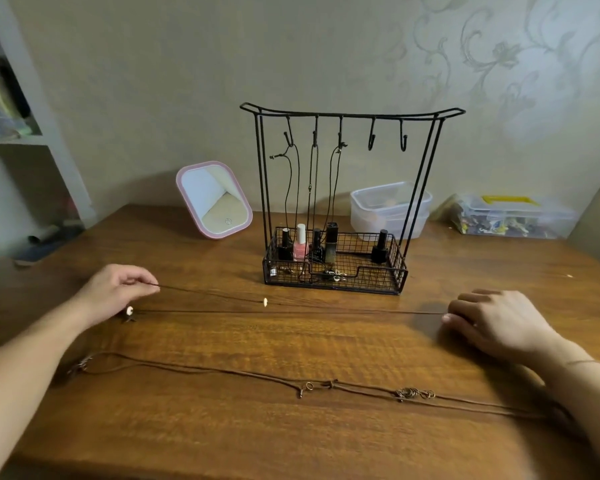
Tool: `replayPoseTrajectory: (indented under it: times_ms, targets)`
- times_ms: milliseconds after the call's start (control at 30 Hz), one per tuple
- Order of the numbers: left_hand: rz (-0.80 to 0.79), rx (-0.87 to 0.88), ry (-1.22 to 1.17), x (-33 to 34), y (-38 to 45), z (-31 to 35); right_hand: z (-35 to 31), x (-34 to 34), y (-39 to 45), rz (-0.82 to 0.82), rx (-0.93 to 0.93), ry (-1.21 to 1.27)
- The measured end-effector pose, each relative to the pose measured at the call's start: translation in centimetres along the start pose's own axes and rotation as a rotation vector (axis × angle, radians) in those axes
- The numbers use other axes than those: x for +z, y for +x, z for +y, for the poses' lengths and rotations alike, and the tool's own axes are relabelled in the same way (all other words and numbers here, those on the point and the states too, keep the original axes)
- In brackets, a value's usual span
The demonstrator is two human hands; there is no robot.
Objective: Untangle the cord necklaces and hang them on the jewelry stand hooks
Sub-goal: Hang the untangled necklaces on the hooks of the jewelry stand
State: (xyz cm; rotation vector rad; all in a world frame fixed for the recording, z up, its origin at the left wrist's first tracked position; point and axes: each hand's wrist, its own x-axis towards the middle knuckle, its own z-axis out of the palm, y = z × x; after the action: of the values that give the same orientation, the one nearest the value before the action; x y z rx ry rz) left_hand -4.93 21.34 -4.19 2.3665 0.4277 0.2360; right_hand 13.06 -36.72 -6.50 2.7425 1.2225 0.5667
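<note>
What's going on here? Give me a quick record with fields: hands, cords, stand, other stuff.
left hand: left hand pinches one end of a thin dark cord
right hand: right hand holds the other end, cord stretched low over the table
loose necklace: brown cord necklace with metal rings lies on the table nearer the person
stand: jewelry stand; three hooks carry cords, two hooks on the right are free
basket: small bottles stand in the stand's wire tray
behind: pink mirror, clear plastic boxes
</note>
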Motion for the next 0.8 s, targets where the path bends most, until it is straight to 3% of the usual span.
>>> replayPoseTrajectory:
  times_ms: [67, 133, 267, 333, 400, 467, 533, 633, 800]
  targets:
    - [-0.069, 0.060, 0.308, -0.2, -0.1, -0.1, 0.6, -0.5, -0.1, -0.051, 0.047, -0.059]
    - [-0.107, 0.064, 0.468, -0.2, -0.2, 0.2, 1.1, -1.0, -0.1, -0.126, 0.142, -0.086]
    - [-0.352, -0.010, 0.326, 0.1, 0.2, 2.1, 0.8, -1.0, 1.8, -0.422, 0.558, 0.084]
    - [-0.471, -0.133, 0.127, 1.0, -0.2, 4.6, -0.7, -1.5, 3.5, -0.448, 0.817, 0.516]
    - [-0.529, -0.205, -0.163, 2.9, -1.3, 8.4, -3.1, -2.3, 5.0, -0.411, 0.998, 1.159]
    - [-0.539, -0.254, -0.506, 5.8, -2.5, 12.3, -5.7, -3.6, 6.5, -0.402, 1.063, 1.642]
    - [-0.563, -0.305, -0.726, 9.1, -3.4, 15.3, -8.2, -4.7, 8.0, -0.442, 1.025, 1.822]
    - [-0.548, -0.379, -0.869, 13.9, -4.3, 18.8, -11.6, -6.1, 9.6, -0.447, 0.885, 1.654]
    - [-0.523, -0.492, -1.034, 18.0, -5.3, 21.8, -15.6, -7.7, 10.0, -0.267, 0.610, 0.921]
